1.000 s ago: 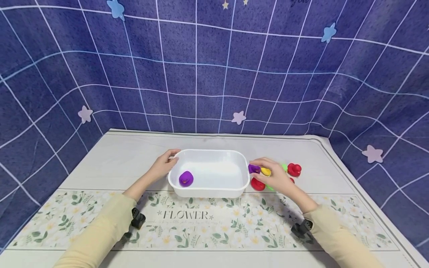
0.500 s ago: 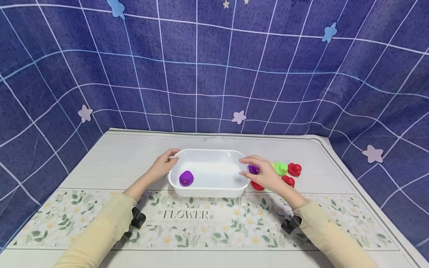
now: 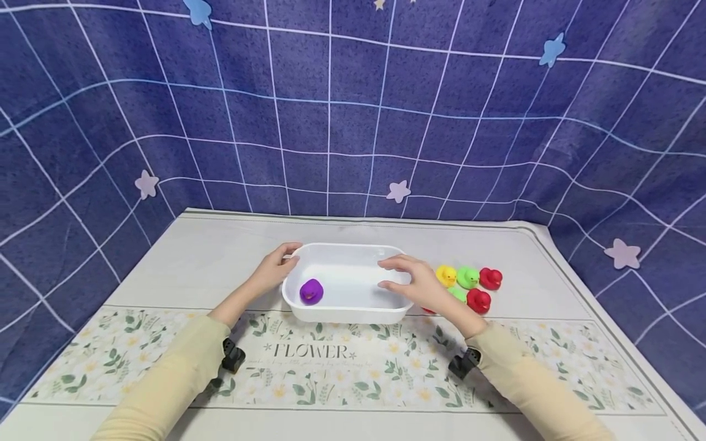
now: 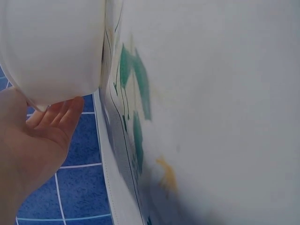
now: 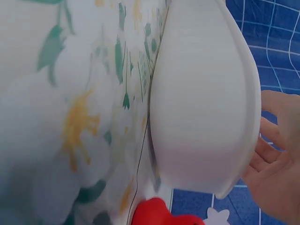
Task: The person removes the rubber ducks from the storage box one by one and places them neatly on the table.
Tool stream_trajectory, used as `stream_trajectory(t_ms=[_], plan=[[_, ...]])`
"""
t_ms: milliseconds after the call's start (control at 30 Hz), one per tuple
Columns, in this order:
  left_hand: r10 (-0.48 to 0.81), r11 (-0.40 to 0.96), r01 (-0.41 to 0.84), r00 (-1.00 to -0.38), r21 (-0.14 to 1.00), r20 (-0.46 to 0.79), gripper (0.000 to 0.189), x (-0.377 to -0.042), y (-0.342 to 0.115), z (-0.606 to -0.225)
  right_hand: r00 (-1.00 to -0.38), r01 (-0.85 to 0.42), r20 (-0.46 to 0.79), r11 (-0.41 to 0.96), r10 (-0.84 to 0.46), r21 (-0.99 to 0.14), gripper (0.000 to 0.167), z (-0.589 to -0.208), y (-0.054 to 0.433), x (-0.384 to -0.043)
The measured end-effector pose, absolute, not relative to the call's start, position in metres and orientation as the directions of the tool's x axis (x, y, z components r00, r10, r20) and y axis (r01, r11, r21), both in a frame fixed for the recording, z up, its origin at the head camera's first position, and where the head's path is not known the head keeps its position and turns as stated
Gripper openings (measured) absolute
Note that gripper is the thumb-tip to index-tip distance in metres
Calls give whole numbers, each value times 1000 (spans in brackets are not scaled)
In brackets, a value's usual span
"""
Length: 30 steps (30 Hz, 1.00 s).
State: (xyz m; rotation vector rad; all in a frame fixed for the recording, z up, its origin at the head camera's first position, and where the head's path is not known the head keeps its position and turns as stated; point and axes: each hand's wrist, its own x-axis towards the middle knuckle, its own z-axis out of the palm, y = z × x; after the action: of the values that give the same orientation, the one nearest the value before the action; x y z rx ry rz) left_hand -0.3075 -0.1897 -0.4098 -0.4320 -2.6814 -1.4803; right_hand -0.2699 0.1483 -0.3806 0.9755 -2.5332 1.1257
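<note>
A white plastic tub (image 3: 346,315) stands on the table with a purple rubber duck (image 3: 311,292) at its left end. My left hand (image 3: 274,269) grips the tub's left end, thumb at the rim and fingers round the outside, as the left wrist view also shows. My right hand (image 3: 419,283) hovers over the tub's right rim with thumb and fingers spread and nothing between them. In the right wrist view its fingers (image 5: 269,131) show beyond the rim.
To the right of my right hand lie a yellow duck (image 3: 446,275), a green duck (image 3: 468,277) and red ducks (image 3: 478,301), some partly hidden by the hand. A blue curtain (image 3: 353,110) hangs behind the table (image 3: 231,229).
My right hand has moved left from the ducks to over the tub's right rim, uncovering the yellow and green ducks. My left hand stays on the tub. The head view has shifted slightly.
</note>
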Motion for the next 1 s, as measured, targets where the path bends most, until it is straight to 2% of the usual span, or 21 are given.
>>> stream_trajectory(t_ms=[133, 433, 700, 1000], plan=[[220, 497, 261, -960, 828, 171, 42, -306, -188, -409, -775, -624, 391, 506, -496, -596, 42, -380, 141, -270], [222, 496, 270, -958, 825, 180, 42, -304, -188, -407, -717, -692, 448, 467, -533, -551, 42, -381, 121, -275], [216, 499, 266, -960, 824, 179, 42, -305, -190, -409, -704, -705, 441, 468, -557, -534, 42, -383, 99, -277], [209, 507, 260, -962, 822, 175, 42, -306, -188, -409, -671, -732, 474, 408, -570, -546, 39, -385, 77, -278]])
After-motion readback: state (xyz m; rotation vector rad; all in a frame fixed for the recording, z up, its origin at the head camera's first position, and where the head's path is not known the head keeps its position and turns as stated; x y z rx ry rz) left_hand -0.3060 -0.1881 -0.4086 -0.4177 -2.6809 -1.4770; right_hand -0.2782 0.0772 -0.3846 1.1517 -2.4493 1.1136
